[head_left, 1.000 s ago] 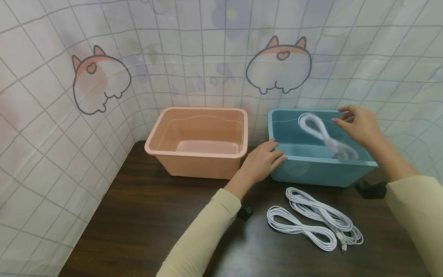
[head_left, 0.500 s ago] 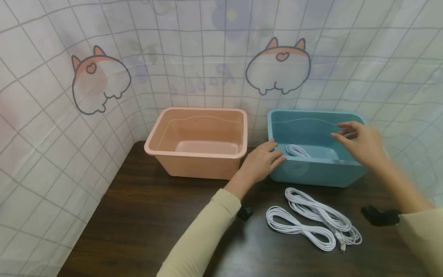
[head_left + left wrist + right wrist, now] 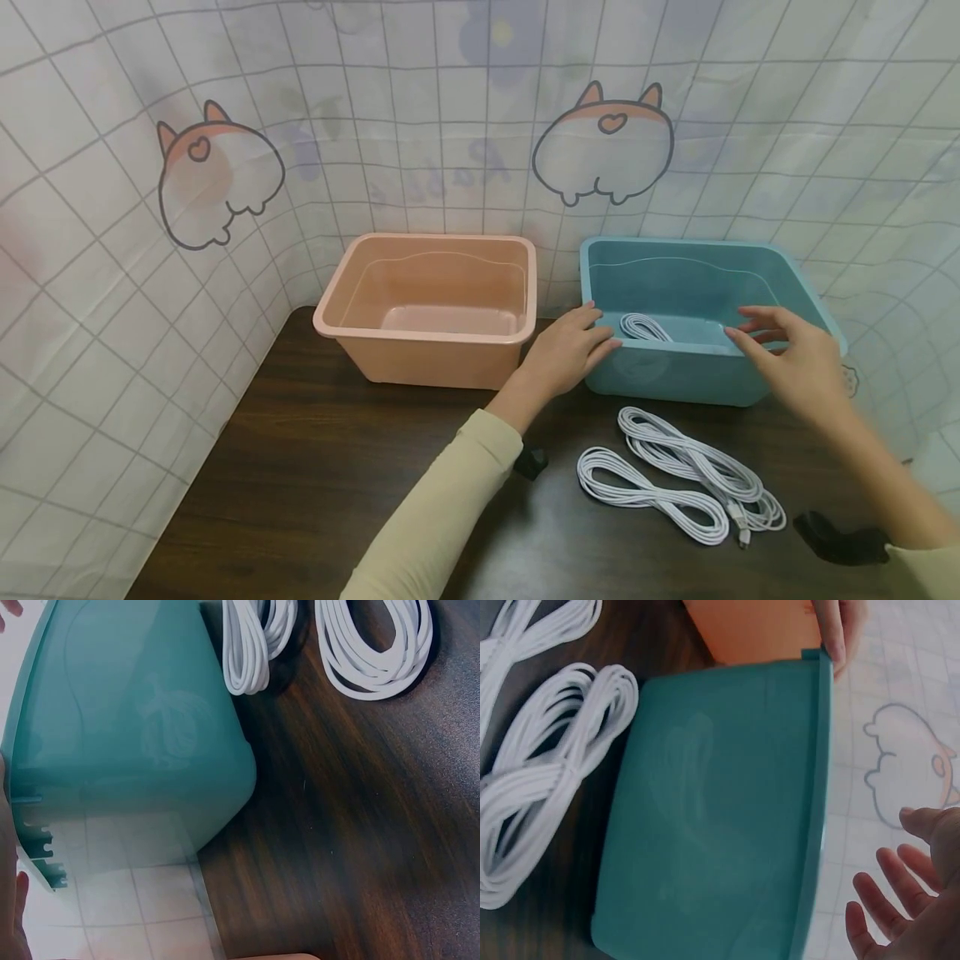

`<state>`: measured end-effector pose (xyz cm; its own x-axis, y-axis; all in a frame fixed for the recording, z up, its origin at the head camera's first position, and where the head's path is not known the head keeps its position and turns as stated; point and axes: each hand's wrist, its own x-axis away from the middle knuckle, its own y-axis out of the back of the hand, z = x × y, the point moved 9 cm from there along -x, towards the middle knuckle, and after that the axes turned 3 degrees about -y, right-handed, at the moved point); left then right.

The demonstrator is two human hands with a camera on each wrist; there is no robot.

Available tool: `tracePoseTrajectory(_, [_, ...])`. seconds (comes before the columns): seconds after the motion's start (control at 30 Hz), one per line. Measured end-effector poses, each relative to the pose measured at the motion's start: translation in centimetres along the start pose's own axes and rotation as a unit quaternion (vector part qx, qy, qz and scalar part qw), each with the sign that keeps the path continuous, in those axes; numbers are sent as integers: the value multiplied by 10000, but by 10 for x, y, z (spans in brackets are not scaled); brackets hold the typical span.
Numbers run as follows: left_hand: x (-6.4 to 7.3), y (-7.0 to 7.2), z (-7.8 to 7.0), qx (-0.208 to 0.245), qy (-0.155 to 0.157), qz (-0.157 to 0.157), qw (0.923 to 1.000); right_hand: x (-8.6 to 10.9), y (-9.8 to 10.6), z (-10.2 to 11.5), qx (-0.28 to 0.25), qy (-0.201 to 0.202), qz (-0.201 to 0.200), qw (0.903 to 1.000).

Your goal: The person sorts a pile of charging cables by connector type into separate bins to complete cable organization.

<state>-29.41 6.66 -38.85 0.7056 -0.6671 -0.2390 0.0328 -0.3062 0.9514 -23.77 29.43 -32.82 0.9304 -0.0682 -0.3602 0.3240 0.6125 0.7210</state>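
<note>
My left hand (image 3: 564,346) holds the near left corner of a blue plastic storage bin (image 3: 675,371), its fingers over the rim. In the right wrist view, that hand's fingers (image 3: 831,634) lie along the same rim. My right hand (image 3: 806,362) hovers at the bin's front right, thumb and fingers apart with nothing between them. Inside the bin, a coiled white cable (image 3: 645,327) lies on the floor at the left, partly hidden by the front wall. Two more bundled white cables lie before the bin: a thicker one (image 3: 701,458) and a thinner one (image 3: 652,496).
A peach plastic bin (image 3: 431,358) stands left of the blue one. Both are on a dark wood table (image 3: 300,467) against a grid-patterned cloth backdrop (image 3: 450,108). Black wrist-camera parts (image 3: 840,537) show beneath my right forearm.
The white cable bundle has dropped from my right hand into the blue bin and lies still. My right hand has come down and toward me. The left hand has stayed in place.
</note>
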Motion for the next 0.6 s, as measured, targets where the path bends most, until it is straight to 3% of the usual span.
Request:
tracePoseTrajectory(0.33, [0,-2,1,54,59,115,9999,32,-5,-2,100,69,-327,9994])
tracePoseTrajectory(0.6, [0,-4,2,59,120,207,9997,56,-12,-1,0,453,-601,9972])
